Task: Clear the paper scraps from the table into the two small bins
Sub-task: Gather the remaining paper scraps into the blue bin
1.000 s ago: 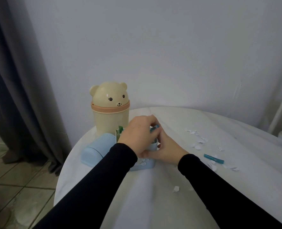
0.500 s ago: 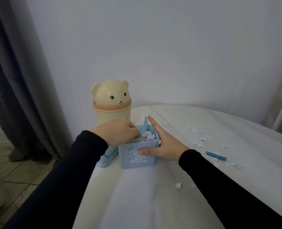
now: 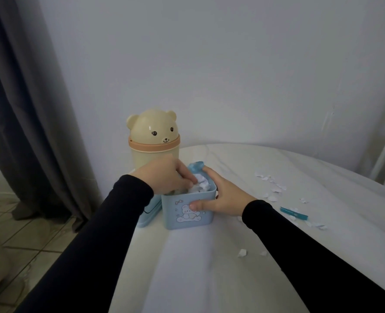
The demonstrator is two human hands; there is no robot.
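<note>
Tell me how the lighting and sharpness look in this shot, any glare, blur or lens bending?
Head view: dim, flat, bluish light with soft shadows; no glare except a small highlight on the bear bin. The blue bin and both hands look fairly sharp. Wide-angle bending curves the curtain and the table edge.

Blue bin (image 3: 188, 211): pale blue, w/ white cartoon bear print + small bow on front. White paper scraps (image 3: 200, 185) inside, plus a crumpled teal-blue bit (image 3: 196, 166) at far rim. Blue lid (image 3: 150, 211) beside it, same pale blue. Bear bin (image 3: 153, 143): cream-yellow, peach-orange band, dark eyes, nose & smile. Tablecloth (image 3: 232, 279): plain white. Loose scraps (image 3: 272, 192) white; strip (image 3: 294, 213) teal. Sleeves (image 3: 110, 233) black. Curtain (image 3: 24, 109) dark grey. Wall (image 3: 209, 64) pale grey-white. Floor tiles (image 3: 17, 240) beige, mottled.
</note>
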